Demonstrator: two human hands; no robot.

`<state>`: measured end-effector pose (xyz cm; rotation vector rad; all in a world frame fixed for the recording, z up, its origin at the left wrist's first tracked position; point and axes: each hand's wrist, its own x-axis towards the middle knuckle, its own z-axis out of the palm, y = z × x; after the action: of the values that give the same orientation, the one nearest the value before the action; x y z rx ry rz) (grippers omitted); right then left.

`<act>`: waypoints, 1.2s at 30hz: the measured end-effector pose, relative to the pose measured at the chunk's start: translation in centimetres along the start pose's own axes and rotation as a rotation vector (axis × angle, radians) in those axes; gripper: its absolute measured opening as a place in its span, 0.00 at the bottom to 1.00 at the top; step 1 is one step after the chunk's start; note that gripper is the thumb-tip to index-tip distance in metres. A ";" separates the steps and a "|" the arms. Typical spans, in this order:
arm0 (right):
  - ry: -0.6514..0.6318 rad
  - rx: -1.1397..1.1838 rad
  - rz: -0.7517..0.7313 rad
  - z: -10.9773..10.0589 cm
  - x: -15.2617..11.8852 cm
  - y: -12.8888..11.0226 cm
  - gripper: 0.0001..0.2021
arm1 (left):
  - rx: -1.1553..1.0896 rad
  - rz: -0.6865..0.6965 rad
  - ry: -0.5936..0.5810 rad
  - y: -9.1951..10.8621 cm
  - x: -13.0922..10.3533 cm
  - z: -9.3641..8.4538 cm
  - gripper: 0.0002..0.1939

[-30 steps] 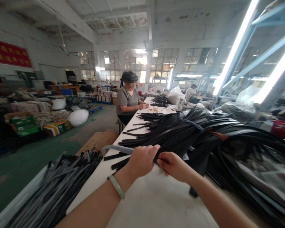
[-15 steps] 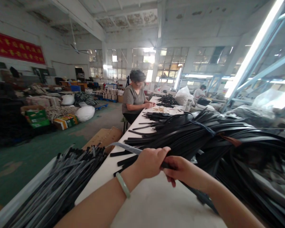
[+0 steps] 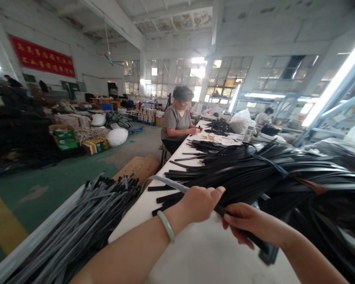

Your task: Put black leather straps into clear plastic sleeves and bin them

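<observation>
My left hand (image 3: pixel 199 203), with a pale green bangle (image 3: pixel 166 227) on its wrist, is closed round a long flat strap. The strap's grey side (image 3: pixel 168 182) curves out to the left over the table edge. Its black part (image 3: pixel 220 210) runs between the hands. My right hand (image 3: pixel 245 221) grips that part a short way to the right, fingers wrapped round it. The black end hangs past the right hand, over the white table (image 3: pixel 195 252). Just behind both hands lies a large bundle of black straps (image 3: pixel 242 165), tied with a dark blue band (image 3: pixel 270 165).
Left of the table, a pile of grey and black straps (image 3: pixel 88 221) lies in a white-sided holder. Cardboard (image 3: pixel 140 169) is on the floor beyond it. A seated person (image 3: pixel 177 122) works at the table's far end, near small pieces and more black straps (image 3: pixel 219 126).
My hands have moved apart along the strap, the right one going right and slightly down. More black strap shows between them. The whole view has shifted to the left.
</observation>
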<state>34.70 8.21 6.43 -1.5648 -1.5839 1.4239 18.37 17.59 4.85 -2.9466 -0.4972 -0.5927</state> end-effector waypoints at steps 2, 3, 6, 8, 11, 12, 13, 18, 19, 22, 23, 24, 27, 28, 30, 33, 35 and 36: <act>0.034 -0.016 0.006 -0.8 -0.1 0.3 0.22 | 0.030 -0.055 0.006 -0.8 0.1 -0.1 0.28; 0.072 -0.014 0.007 -0.8 0.1 0.4 0.23 | 0.034 -0.059 0.010 -0.9 0.1 0.0 0.28; 0.180 0.034 0.048 0.5 1.2 0.6 0.20 | 0.007 0.014 0.011 0.2 0.0 0.7 0.26; 0.218 0.041 0.069 1.6 1.9 0.7 0.18 | -0.025 0.058 0.001 1.2 -0.1 1.1 0.27; 0.157 -0.015 0.049 1.7 2.1 1.1 0.20 | -0.069 0.038 -0.002 1.6 -0.1 1.1 0.29; 0.127 -0.027 0.045 1.3 2.0 1.2 0.21 | -0.084 0.021 0.004 1.3 -0.2 1.0 0.30; 0.103 -0.027 0.053 0.7 1.8 1.3 0.22 | -0.100 -0.001 0.012 1.0 -0.2 0.8 0.30; 0.136 0.080 0.054 -1.1 0.9 1.2 0.21 | -0.274 -0.107 0.082 -0.3 0.0 0.9 0.38; 0.159 0.093 0.029 -1.0 1.0 1.0 0.20 | -0.333 -0.108 0.101 -0.3 0.0 1.2 0.40; 0.161 0.114 -0.038 -0.2 1.5 0.6 0.19 | -0.498 -0.084 0.081 0.4 0.1 1.7 0.43; 0.157 0.114 -0.048 0.0 1.7 0.5 0.18 | -0.535 -0.067 0.056 0.5 0.0 1.8 0.44; 0.165 0.115 -0.053 0.1 1.9 0.5 0.17 | -0.556 -0.043 0.040 0.5 0.0 1.7 0.45; 0.259 0.157 -0.043 -0.6 2.0 0.8 0.15 | -0.485 0.000 0.077 -0.3 -0.1 1.0 0.47; 0.282 0.200 -0.045 -1.0 2.0 1.1 0.15 | -0.417 -0.026 0.075 -0.8 -0.1 0.7 0.45; 0.287 0.318 -0.078 -1.9 1.8 1.6 0.15 | -0.269 -0.148 0.010 -2.0 -0.1 0.0 0.30; 0.262 0.492 -0.182 -2.6 1.7 2.4 0.18 | -0.120 -0.358 -0.061 -3.9 -0.3 -1.7 0.11; 0.287 0.550 -0.242 -2.8 1.7 2.8 0.20 | -0.046 -0.488 0.017 -5.7 -1.2 -3.9 0.13; 0.310 0.563 -0.258 -2.9 1.8 3.1 0.21 | -0.001 -0.556 0.062 -6.9 -2.3 -5.5 0.16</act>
<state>38.10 10.13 4.11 -1.1331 -1.0370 1.2643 12.13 22.56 9.21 -2.7642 -1.3223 -0.7217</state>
